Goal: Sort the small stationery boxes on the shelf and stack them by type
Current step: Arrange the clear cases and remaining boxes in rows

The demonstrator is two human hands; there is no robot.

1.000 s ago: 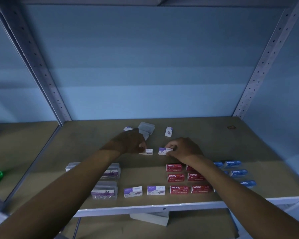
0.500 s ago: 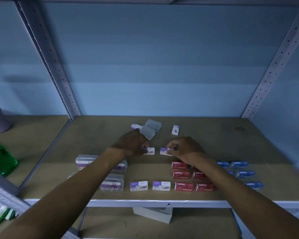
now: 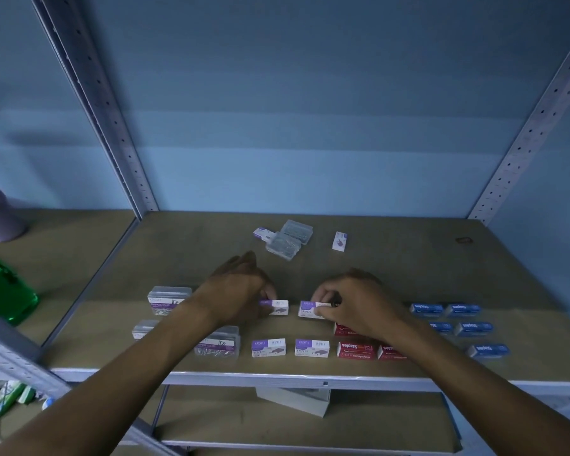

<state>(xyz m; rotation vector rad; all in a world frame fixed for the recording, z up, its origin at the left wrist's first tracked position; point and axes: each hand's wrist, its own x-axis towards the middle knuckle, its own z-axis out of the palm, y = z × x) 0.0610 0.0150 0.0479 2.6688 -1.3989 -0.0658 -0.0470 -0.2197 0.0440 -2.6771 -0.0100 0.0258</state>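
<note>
Now your left hand (image 3: 241,291) pinches one purple-white box (image 3: 278,307) and your right hand (image 3: 352,299) pinches another (image 3: 310,309), both resting on the shelf (image 3: 408,258), just apart. Two matching boxes (image 3: 290,348) lie nearer you than your fingers. Red boxes (image 3: 356,350) sit under your right wrist, blue boxes (image 3: 458,324) beyond it; clear cases (image 3: 168,299) lie left of your left wrist.

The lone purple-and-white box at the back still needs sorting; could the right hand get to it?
Probably yes: the lone box stands apart on bare shelf beyond the right hand, though its fingers now hold another box.
</note>
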